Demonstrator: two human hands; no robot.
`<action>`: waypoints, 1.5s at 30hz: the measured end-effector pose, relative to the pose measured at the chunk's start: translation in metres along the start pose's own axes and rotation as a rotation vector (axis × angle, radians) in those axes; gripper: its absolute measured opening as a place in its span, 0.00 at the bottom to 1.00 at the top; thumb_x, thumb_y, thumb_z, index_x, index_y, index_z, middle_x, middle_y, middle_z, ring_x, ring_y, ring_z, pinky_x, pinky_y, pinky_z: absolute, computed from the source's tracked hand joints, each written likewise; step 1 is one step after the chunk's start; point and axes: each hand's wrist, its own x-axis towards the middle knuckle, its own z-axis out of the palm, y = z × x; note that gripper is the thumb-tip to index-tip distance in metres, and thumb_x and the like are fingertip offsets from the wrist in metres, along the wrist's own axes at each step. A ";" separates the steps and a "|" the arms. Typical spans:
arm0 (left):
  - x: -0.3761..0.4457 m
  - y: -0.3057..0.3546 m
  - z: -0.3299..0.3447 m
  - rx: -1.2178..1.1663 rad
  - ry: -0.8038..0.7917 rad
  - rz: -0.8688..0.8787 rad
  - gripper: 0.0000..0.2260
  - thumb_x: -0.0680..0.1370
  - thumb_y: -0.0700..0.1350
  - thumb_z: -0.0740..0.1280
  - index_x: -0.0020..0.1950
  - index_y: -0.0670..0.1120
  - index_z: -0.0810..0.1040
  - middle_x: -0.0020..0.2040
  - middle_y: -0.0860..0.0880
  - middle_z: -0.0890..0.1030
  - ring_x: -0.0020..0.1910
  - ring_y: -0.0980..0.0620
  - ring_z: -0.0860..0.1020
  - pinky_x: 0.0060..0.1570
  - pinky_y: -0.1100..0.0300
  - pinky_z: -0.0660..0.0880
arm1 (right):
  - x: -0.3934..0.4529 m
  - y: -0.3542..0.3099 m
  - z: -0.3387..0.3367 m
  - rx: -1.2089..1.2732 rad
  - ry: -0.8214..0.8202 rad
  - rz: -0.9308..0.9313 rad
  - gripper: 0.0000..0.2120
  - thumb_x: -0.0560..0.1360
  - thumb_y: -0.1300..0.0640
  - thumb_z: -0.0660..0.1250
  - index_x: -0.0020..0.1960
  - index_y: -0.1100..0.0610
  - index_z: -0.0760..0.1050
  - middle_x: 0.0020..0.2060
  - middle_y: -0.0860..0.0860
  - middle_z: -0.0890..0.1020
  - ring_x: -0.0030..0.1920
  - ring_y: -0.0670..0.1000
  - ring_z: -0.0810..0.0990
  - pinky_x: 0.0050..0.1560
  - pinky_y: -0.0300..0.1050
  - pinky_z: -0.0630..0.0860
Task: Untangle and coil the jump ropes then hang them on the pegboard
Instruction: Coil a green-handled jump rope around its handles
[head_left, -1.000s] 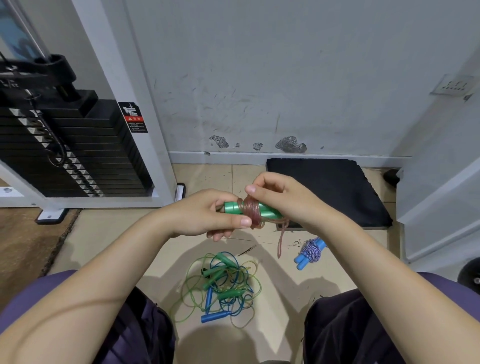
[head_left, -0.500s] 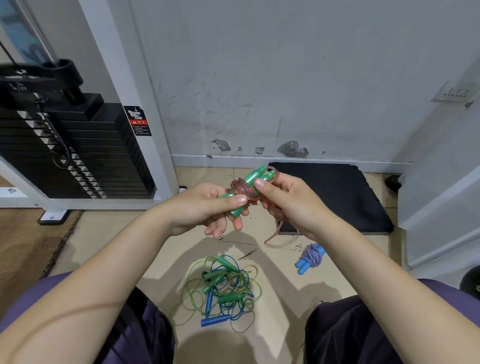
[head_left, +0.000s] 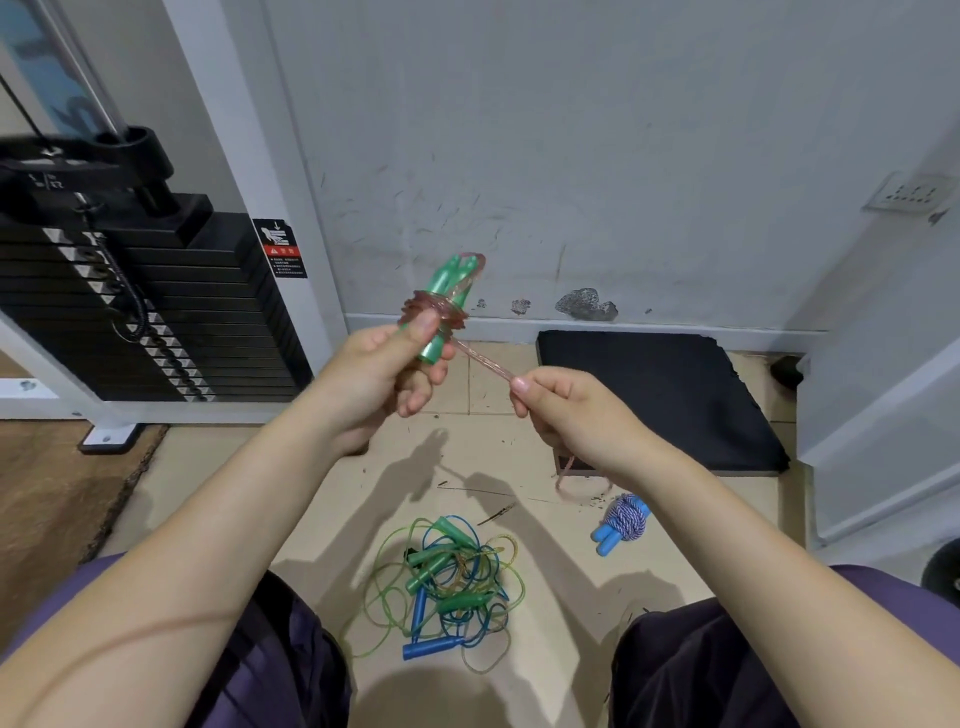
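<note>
My left hand (head_left: 382, 371) grips a pair of green jump-rope handles (head_left: 448, 291), held nearly upright, with a pink rope (head_left: 480, 358) wound round them in several turns. My right hand (head_left: 566, 415) pinches the free length of that pink rope, stretched taut from the coil down to the right; its tail hangs below the wrist. On the floor between my knees lies a tangled pile of green and blue ropes (head_left: 449, 582) with green and blue handles. A coiled blue-and-white rope with blue handles (head_left: 621, 522) lies to the right. No pegboard is in view.
A black weight stack (head_left: 156, 306) in a white frame stands at the left. A black mat (head_left: 654, 395) lies on the tiled floor against the wall (head_left: 571, 156). My knees fill the bottom corners.
The green handles rose from level to nearly upright in my left hand. My right hand left the coil and pulled the pink rope taut down to the right.
</note>
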 end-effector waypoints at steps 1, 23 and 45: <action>0.000 0.000 -0.001 0.010 0.012 0.002 0.17 0.75 0.55 0.63 0.44 0.40 0.77 0.30 0.48 0.75 0.19 0.56 0.68 0.20 0.67 0.62 | 0.000 -0.001 -0.002 -0.013 0.021 -0.015 0.15 0.82 0.53 0.61 0.39 0.58 0.73 0.23 0.47 0.63 0.24 0.46 0.58 0.25 0.36 0.57; -0.001 -0.007 0.008 -0.112 0.058 -0.097 0.15 0.80 0.53 0.63 0.44 0.42 0.77 0.30 0.50 0.77 0.24 0.56 0.74 0.26 0.68 0.73 | 0.007 0.010 -0.010 0.269 0.137 0.072 0.13 0.81 0.59 0.62 0.49 0.67 0.82 0.26 0.55 0.73 0.22 0.48 0.66 0.24 0.38 0.62; -0.001 -0.018 0.008 0.597 -0.363 -0.318 0.13 0.78 0.49 0.68 0.40 0.40 0.77 0.28 0.46 0.76 0.20 0.54 0.72 0.22 0.64 0.68 | 0.004 -0.005 0.000 -0.377 0.081 -0.350 0.15 0.70 0.45 0.74 0.35 0.55 0.80 0.32 0.49 0.78 0.35 0.49 0.74 0.38 0.51 0.73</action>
